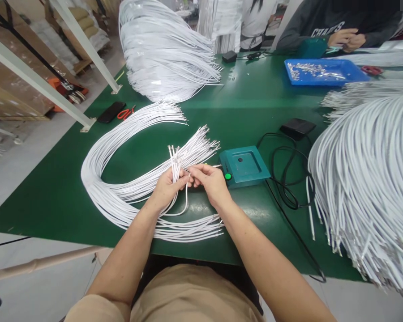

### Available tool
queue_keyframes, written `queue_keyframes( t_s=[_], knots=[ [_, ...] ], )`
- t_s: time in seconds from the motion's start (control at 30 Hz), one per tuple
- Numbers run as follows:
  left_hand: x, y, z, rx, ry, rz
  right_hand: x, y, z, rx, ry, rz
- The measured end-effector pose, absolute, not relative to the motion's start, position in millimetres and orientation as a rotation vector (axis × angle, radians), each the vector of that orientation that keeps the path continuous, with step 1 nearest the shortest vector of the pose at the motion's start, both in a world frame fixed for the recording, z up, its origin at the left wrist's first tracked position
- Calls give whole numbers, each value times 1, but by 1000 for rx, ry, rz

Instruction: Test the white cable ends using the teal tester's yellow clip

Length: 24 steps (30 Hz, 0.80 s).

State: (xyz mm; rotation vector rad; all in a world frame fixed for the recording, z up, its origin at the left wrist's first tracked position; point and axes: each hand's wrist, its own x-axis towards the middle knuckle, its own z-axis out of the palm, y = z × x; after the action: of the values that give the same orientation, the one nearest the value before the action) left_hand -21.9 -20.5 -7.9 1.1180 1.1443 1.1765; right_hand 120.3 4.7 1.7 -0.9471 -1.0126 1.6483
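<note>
Several white cables stand up out of my left hand, which is closed around them. My right hand is closed too, its fingertips pinching a cable end close to the left fingers. A loop of cable hangs below both hands. Just right of my right fingers sits a small teal machine with a lit green button and a thin metal tip. Behind and under my left hand, a curved bundle of white cables lies on the green table, its cut ends pointing right.
A large cable coil lies at the back, and another heap covers the right side. A black pedal with looped cord is beyond the machine. Farther back are a blue tray of small parts, orange-handled scissors and a co-worker's hands.
</note>
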Motion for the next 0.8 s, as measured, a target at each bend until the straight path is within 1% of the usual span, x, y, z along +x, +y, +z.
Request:
queue_keyframes(
  t_s=[0.3, 0.5, 0.67, 0.8],
  knots=[
    [-23, -20, -7, 1150, 1236, 1202, 121, 7, -2, -892, -875, 1790],
    [-24, -19, -9, 1152, 1250, 1224, 119, 7, -3, -981, -899, 1693],
    [-24, -17, -10, 1141, 1250, 1245, 116, 7, -5, -994, -945, 1676],
    [-24, -17, -10, 1130, 1244, 1247, 117, 7, -8, -1149, -1152, 1499]
  ],
)
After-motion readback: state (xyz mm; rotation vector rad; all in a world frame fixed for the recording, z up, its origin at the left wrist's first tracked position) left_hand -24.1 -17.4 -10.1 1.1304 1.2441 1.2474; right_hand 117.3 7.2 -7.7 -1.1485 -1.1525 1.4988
